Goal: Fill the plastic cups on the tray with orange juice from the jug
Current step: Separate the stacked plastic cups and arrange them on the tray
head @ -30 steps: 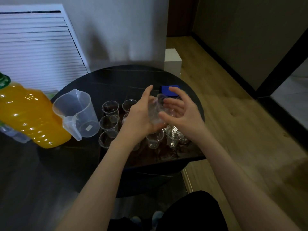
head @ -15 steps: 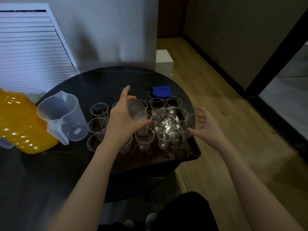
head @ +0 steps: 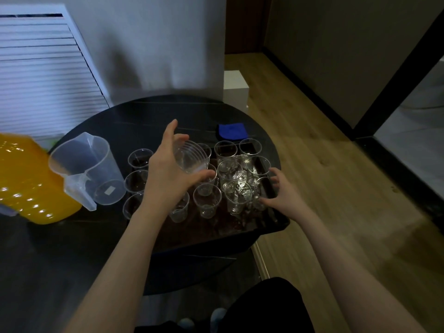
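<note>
Lowered since before, right hand [head: 286, 193] fingers spread by tray [head: 276, 219] cups [head: 236, 199]; left hand [head: 168, 174] grips stack [head: 191, 156]; jug [head: 89, 169] left.

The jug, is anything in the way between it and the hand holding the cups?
Nothing visible stands between them. The clear jug sits empty on the table, just left of the left hand, which grips a stack of cups. Only bare tabletop and the tray's leftmost cups lie below that gap.
</note>
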